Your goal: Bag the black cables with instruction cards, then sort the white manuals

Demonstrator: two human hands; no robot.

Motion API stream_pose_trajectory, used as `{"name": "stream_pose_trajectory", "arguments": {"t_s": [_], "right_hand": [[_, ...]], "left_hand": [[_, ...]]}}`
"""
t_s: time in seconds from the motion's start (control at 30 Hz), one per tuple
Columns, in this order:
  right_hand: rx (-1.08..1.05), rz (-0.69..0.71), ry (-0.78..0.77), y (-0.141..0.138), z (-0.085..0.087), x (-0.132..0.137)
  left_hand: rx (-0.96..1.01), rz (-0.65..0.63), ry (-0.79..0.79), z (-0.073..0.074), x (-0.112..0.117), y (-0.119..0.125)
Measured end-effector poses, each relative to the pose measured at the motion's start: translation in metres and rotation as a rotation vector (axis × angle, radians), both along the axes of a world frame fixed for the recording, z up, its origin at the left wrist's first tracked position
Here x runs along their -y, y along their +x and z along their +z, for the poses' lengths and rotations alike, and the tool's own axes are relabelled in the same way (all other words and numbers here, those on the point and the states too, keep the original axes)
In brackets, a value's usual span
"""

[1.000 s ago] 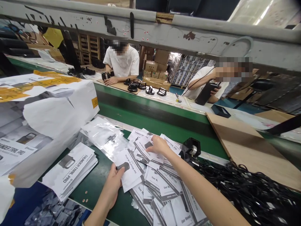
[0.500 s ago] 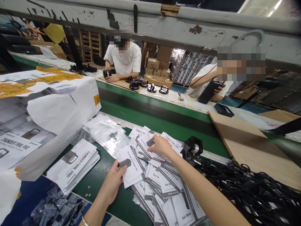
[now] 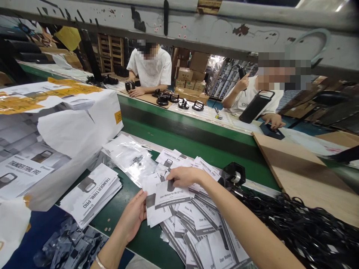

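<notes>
My right hand (image 3: 186, 177) pinches a white user manual (image 3: 173, 195) by its top edge. That manual lies over another user manual (image 3: 153, 216), whose left edge is in my left hand (image 3: 135, 213). The fingers of my left hand are partly hidden behind the paper. Beneath and to the right spreads a loose pile of manuals (image 3: 206, 220), several printed "User Manual". Further manuals (image 3: 171, 156) at the back of the pile carry the words "Thunder Trail Pro".
On the left are a neat stack of booklets (image 3: 91, 192), a torn white paper package (image 3: 103, 112) and bagged small parts (image 3: 73, 246). Clear plastic bags (image 3: 130, 158) lie behind my left hand. Black cables (image 3: 294, 228) heap at right. Two co-workers (image 3: 151, 67) sit across the green belt (image 3: 179, 129).
My right hand has moved left, bringing a manual from the pile over the one at my left hand. The co-worker at right has set the black speaker upright and reaches to a dark box.
</notes>
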State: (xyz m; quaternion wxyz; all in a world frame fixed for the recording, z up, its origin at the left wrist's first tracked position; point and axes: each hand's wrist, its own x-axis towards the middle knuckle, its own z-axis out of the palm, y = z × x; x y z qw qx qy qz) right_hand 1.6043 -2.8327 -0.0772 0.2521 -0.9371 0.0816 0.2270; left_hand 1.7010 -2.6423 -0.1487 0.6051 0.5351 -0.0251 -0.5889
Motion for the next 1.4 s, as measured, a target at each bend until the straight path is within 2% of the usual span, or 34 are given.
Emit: {"name": "stream_pose_trajectory", "arguments": {"t_s": [0.17,0.33,0.43,0.5,0.57,0.67,0.7,0.77,0.83,0.87,0.9,0.93,1.03,1.1,1.2,1.4], "right_hand": [[-0.027,0.118,-0.207,0.037,0.008,-0.034],[0.009,0.226,-0.306,0.039,0.017,-0.056],[0.129,0.262,-0.328,0.036,0.008,-0.061],[0.252,0.281,-0.279,0.036,-0.004,-0.061],[0.396,0.189,-0.222,0.034,-0.016,-0.058],[0.559,-0.2,-0.107,0.025,-0.028,-0.049],[0.576,-0.356,-0.019,0.021,-0.03,-0.045],[0.53,-0.63,0.255,0.011,-0.031,-0.041],[0.42,-0.731,0.573,0.003,-0.029,-0.041],[0.372,-0.705,0.693,0.0,-0.027,-0.044],[0.354,-0.654,0.748,-0.001,-0.025,-0.047],[0.376,-0.601,0.722,-0.002,-0.022,-0.053],[0.614,-0.469,0.37,0.0,-0.012,-0.07],[0.727,-0.387,0.21,0.002,-0.011,-0.08],[0.726,-0.401,0.19,0.005,-0.02,-0.088],[0.636,-0.478,0.201,0.005,-0.043,-0.094]], "left_hand": [[-0.047,-0.04,-0.002,0.002,-0.002,0.005],[-0.104,-0.111,0.009,0.006,-0.01,0.011],[-0.102,-0.111,-0.024,0.008,-0.011,0.01],[-0.104,-0.081,-0.048,0.008,-0.011,0.008],[-0.107,-0.085,-0.067,0.006,-0.01,0.006],[-0.066,-0.108,-0.09,0.004,-0.01,0.004],[-0.042,-0.085,-0.094,0.004,-0.01,0.004],[0.019,0.017,-0.112,0.006,-0.009,0.003],[0.076,0.124,-0.158,0.01,-0.008,0.003],[0.098,0.164,-0.184,0.012,-0.007,0.004],[0.126,0.203,-0.211,0.013,-0.006,0.005],[0.162,0.247,-0.233,0.015,-0.006,0.006],[0.315,0.445,-0.299,0.016,-0.008,0.012],[0.398,0.565,-0.375,0.016,-0.011,0.015],[0.396,0.592,-0.431,0.015,-0.014,0.016],[0.3,0.648,-0.283,0.002,-0.009,0.019]]}}
